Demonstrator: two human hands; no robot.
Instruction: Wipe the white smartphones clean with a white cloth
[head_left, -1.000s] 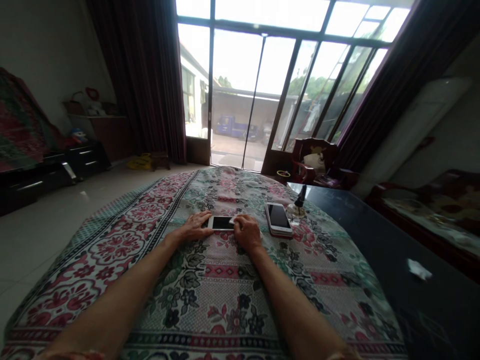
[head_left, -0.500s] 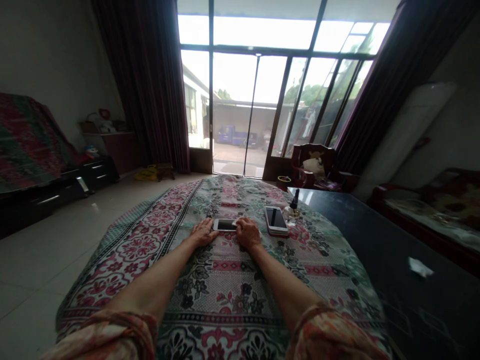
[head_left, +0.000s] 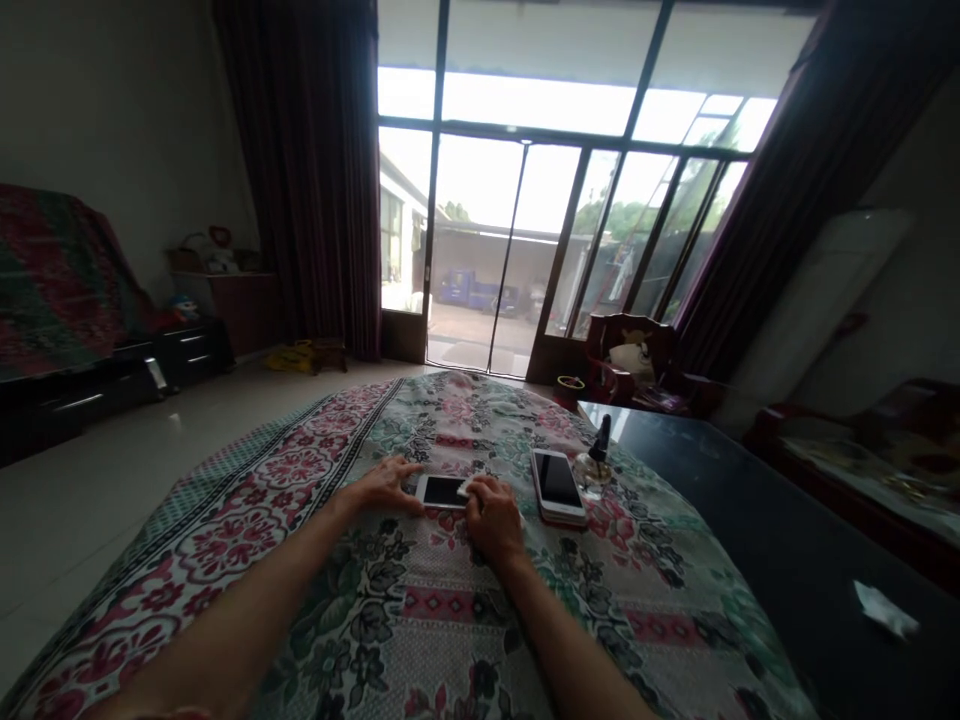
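A white phone with a dark screen [head_left: 442,491] lies flat and crosswise on the patterned tablecloth [head_left: 442,570]. At its left end is my left hand [head_left: 384,486], fingers spread, with the thumb by the phone's edge. My right hand [head_left: 495,515] is closed on a small white cloth [head_left: 468,486], which rests on the phone's right part; that end of the phone is hidden. To the right, a second white phone [head_left: 558,482] lies on top of something flat. Beside it stands a clear bottle with a black top [head_left: 596,465].
A dark table [head_left: 720,500] adjoins the cloth-covered one on the right and bears a crumpled white tissue [head_left: 885,610]. Behind are a wooden chair [head_left: 630,350], a glass door and dark curtains. A black cabinet [head_left: 187,345] stands at the left.
The view has tilted up, so the phones and bottle sit lower in the picture. My left hand has shifted slightly left from the phone, its fingers more spread. My right hand stays closed at the phone's right part.
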